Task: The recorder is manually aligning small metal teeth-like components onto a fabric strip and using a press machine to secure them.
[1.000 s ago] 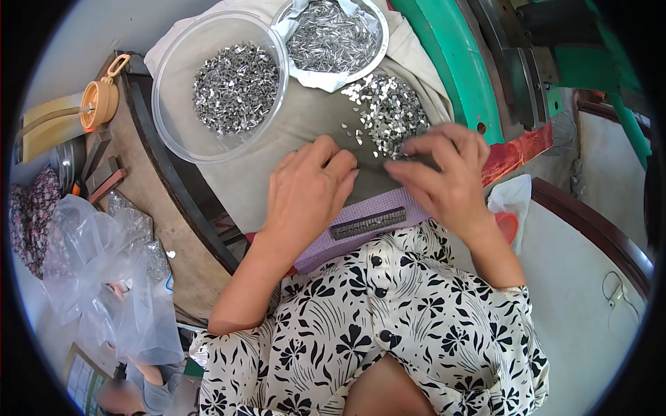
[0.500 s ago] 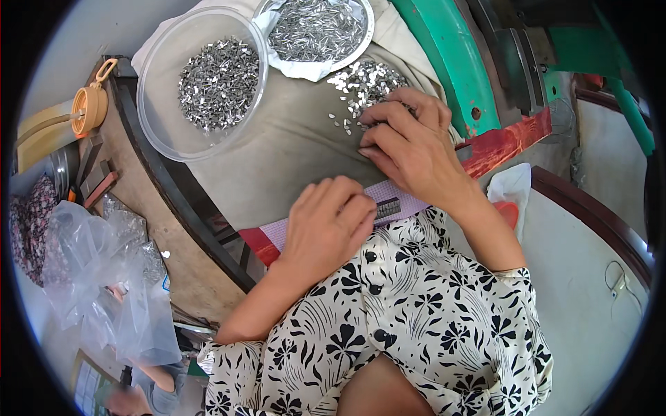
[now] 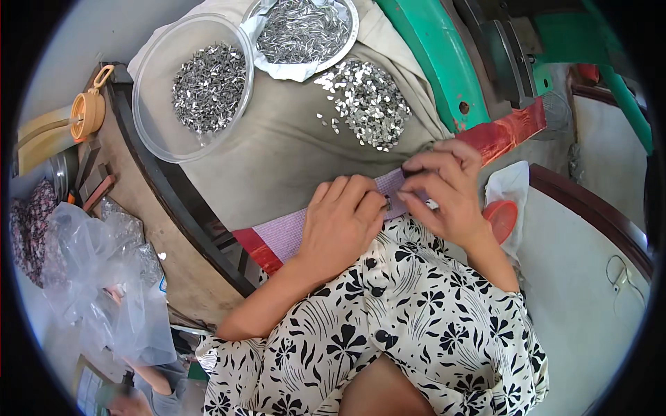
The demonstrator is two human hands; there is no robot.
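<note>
My left hand (image 3: 343,218) lies bent over a purple woven strip (image 3: 281,236) with red ends, its fingers drawn together. A bit of a small dark piece (image 3: 388,202) shows at its fingertips; the rest is covered. Just right of it, my right hand (image 3: 447,191) hovers over the strip, thumb and forefinger brought close; whatever they pinch is too small to make out. Beyond the hands, a pile of small flat shiny metal chips (image 3: 371,104) is spread on a grey-brown cloth (image 3: 277,139).
A clear round tub (image 3: 144,132) of small metal pieces stands far left. Beside it, a round dish (image 3: 355,28) lined with white plastic holds thin metal pins. A green machine frame (image 3: 444,62) is at the right. Clear plastic bags (image 3: 90,256) lie left.
My right hand has come back from the metal chips toward me, down to the strip beside my left hand. My left hand has shifted slightly right, covering most of the dark ridged piece.
</note>
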